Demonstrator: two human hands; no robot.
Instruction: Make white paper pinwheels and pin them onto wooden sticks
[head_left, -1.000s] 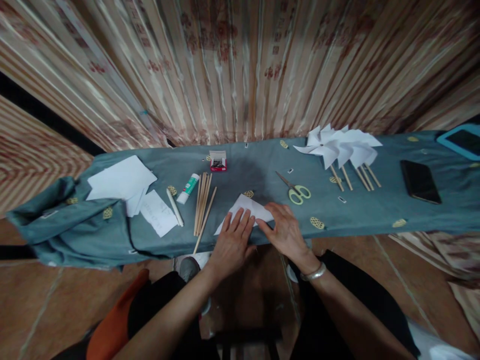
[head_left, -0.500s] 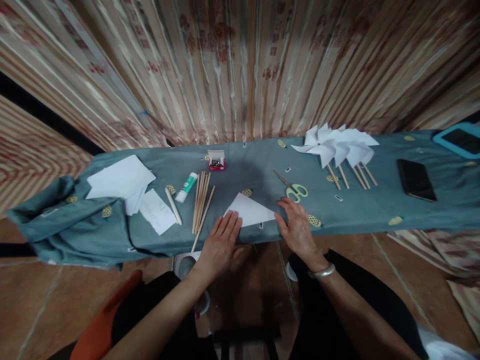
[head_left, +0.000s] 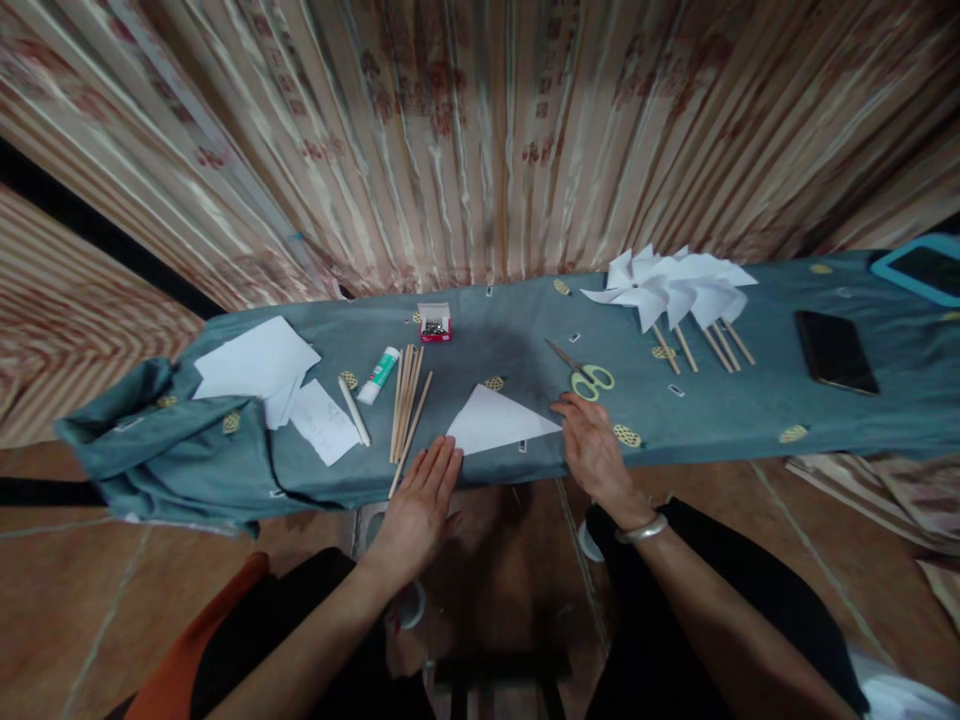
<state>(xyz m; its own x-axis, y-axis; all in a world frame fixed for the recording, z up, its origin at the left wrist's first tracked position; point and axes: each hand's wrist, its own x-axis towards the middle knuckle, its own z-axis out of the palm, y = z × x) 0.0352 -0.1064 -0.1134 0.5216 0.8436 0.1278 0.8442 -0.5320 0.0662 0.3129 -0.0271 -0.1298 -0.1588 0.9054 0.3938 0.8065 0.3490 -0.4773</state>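
Observation:
A white sheet of paper [head_left: 495, 422], folded into a triangle, lies flat near the front edge of the cloth-covered table. My left hand [head_left: 421, 505] is palm down at its left corner, fingers stretched out flat and holding nothing. At the paper's narrow right tip rests my right hand [head_left: 596, 455], its fingers loosely bent and apart from the thumb side; the thumb is mostly hidden. Green-handled scissors [head_left: 589, 380] lie just beyond my right fingertips. Several thin wooden sticks [head_left: 405, 400] are beside my left hand.
To the left are a glue stick [head_left: 379, 375], a white pen-like stick [head_left: 354, 410], a marked paper [head_left: 324, 422] and a stack of white paper [head_left: 259, 358]. A red box of small metal pieces [head_left: 435, 325] stands behind. Rightward lie paper pinwheels [head_left: 675, 285], a phone [head_left: 836, 350] and a blue-framed tablet [head_left: 922, 270].
My left hand has slid left off the paper's face to its left corner. My right hand has drawn in its fingers slightly at the right tip. The view has shifted a little.

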